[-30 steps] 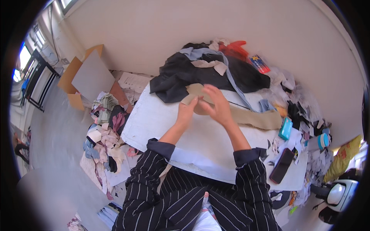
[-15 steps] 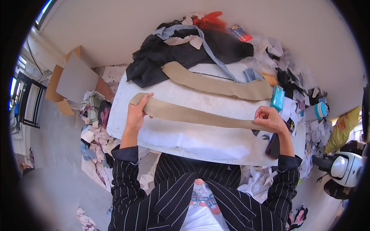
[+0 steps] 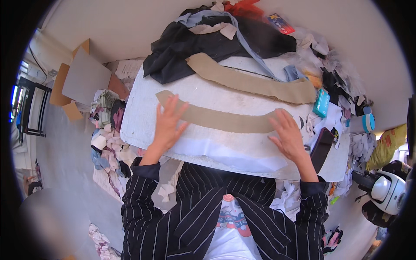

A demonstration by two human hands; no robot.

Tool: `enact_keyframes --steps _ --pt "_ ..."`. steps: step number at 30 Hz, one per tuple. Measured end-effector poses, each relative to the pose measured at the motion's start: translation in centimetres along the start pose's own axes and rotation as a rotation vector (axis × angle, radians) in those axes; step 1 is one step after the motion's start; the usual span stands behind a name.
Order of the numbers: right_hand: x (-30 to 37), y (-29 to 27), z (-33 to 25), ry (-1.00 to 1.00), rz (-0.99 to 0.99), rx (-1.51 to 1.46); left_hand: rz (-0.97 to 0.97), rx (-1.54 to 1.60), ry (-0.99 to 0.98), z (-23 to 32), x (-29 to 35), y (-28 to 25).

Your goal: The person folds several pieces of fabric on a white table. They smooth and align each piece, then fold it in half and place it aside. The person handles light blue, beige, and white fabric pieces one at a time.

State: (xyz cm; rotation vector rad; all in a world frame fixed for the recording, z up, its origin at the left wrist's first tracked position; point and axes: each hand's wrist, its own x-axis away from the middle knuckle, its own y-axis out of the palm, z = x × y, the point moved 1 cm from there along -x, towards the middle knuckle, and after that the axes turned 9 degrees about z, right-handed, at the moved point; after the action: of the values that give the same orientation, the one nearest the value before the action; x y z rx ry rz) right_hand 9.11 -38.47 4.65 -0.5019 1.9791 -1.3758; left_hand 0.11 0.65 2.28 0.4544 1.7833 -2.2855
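A curved tan fabric strip [image 3: 225, 121] lies across the white tabletop [image 3: 136, 125] in front of me. My left hand [image 3: 169, 123] is at its left part, fingers spread and palm down. Over the strip's right end is my right hand [image 3: 287, 132], its fingers stretched out too. Neither hand grips the cloth; whether they press on it I cannot tell. Farther back lies a second, wider tan fabric strip [image 3: 253, 82], bent in a similar curve. A white sheet [image 3: 229, 154] runs along the table's near edge.
Dark cloth [image 3: 173, 56] is heaped at the back, with a light blue strip over it. At the right are a teal box [image 3: 321, 103], a phone [image 3: 322, 149] and paper scraps. Fabric scraps [image 3: 110, 149] and a cardboard box [image 3: 86, 80] sit left of the table.
The near strip was held up stretched between both hands; now it lies on the table. Both hands have let go and opened out flat. The view has shifted slightly.
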Motion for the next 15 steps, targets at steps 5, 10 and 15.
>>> enact_keyframes --steps 5,10,15 --pt "3.4 0.7 1.7 0.121 -0.177 0.134 -0.235 0.105 0.073 2.1 1.2 1.5" --pt "5.7 -0.7 3.9 0.16 -0.067 0.003 -0.262 0.157 0.072 4.4 0.7 1.3" --pt "8.2 -0.8 3.5 0.148 0.136 0.014 -0.225 0.148 0.055 4.2 1.2 1.4"
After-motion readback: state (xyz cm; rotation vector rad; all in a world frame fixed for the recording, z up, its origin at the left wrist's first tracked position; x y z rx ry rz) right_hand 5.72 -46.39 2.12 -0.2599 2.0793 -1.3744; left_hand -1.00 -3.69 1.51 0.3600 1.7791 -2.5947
